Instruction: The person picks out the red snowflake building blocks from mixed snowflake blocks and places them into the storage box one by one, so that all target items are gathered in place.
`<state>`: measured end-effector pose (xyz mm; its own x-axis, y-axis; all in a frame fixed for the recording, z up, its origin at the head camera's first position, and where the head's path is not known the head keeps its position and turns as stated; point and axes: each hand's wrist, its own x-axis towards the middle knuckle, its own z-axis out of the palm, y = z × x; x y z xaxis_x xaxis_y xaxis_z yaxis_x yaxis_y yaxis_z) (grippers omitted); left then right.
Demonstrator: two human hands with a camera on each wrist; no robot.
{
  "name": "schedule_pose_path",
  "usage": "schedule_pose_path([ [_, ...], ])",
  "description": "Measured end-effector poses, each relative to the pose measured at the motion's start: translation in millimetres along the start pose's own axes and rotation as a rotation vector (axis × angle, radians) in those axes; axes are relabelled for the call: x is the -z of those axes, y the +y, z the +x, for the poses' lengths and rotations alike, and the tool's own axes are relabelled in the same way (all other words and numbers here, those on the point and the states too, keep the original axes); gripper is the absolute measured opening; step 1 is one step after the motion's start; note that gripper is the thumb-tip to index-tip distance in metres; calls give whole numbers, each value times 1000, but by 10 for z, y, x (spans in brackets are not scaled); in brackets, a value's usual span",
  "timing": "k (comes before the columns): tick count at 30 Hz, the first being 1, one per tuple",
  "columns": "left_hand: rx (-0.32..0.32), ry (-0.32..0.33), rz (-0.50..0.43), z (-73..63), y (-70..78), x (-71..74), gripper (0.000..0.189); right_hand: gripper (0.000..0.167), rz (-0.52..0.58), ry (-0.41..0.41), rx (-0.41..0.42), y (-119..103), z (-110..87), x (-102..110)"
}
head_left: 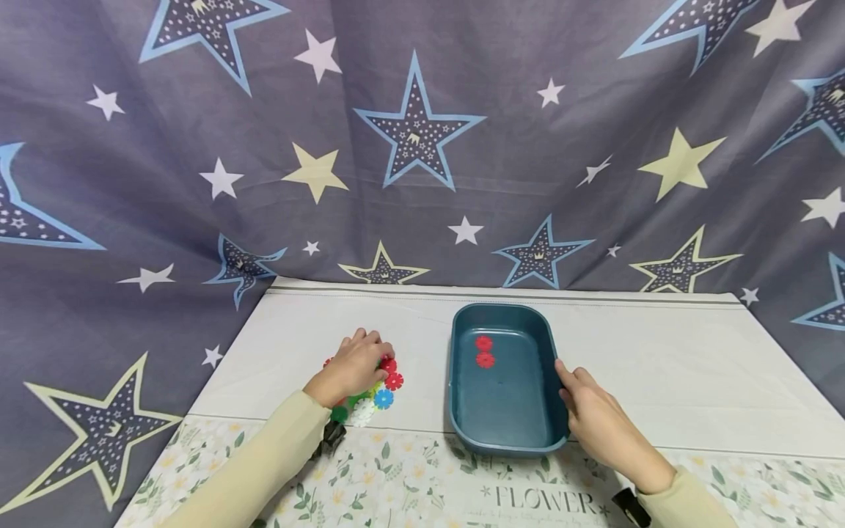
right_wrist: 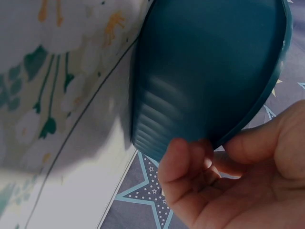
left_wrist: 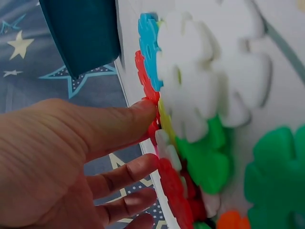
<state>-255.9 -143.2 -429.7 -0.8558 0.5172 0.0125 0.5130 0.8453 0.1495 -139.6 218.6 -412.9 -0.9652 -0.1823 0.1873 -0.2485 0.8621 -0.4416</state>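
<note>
A pile of small flower-shaped plastic pieces (head_left: 383, 399) in red, blue, white, green and yellow lies on the left of the table. My left hand (head_left: 356, 364) is over its far side, thumb (left_wrist: 138, 117) touching a red piece (left_wrist: 145, 76) and the other fingers apart from the thumb. White pieces (left_wrist: 186, 76) are close in the left wrist view. My right hand (head_left: 597, 418) grips the right rim of a dark teal rectangular tray (head_left: 508, 418), thumb at the rim and fingers curled against the outer wall. Two red flower pieces (head_left: 485, 360) lie inside the tray.
The white table cover (head_left: 660, 367) has a floral front strip (head_left: 396, 469) with printed lettering. A grey star-patterned curtain (head_left: 422, 213) hangs behind the table and along its sides. Dark straps (head_left: 631, 507) sit at both wrists.
</note>
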Motion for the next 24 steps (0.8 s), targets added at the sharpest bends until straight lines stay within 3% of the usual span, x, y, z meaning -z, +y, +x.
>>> schedule_pose_path([
  [4,-17,24,-13,16,-1,-1,16,46,0,9,-1,0,-7,2],
  [14,9,140,-178,41,70,48,13,46,3,16,3,7,-24,-12],
  [20,-153,285,-246,32,177,115,13,45,6,24,19,6,-19,-19],
  [24,-253,339,-266,13,282,184,10,44,0,32,24,7,-12,-21],
])
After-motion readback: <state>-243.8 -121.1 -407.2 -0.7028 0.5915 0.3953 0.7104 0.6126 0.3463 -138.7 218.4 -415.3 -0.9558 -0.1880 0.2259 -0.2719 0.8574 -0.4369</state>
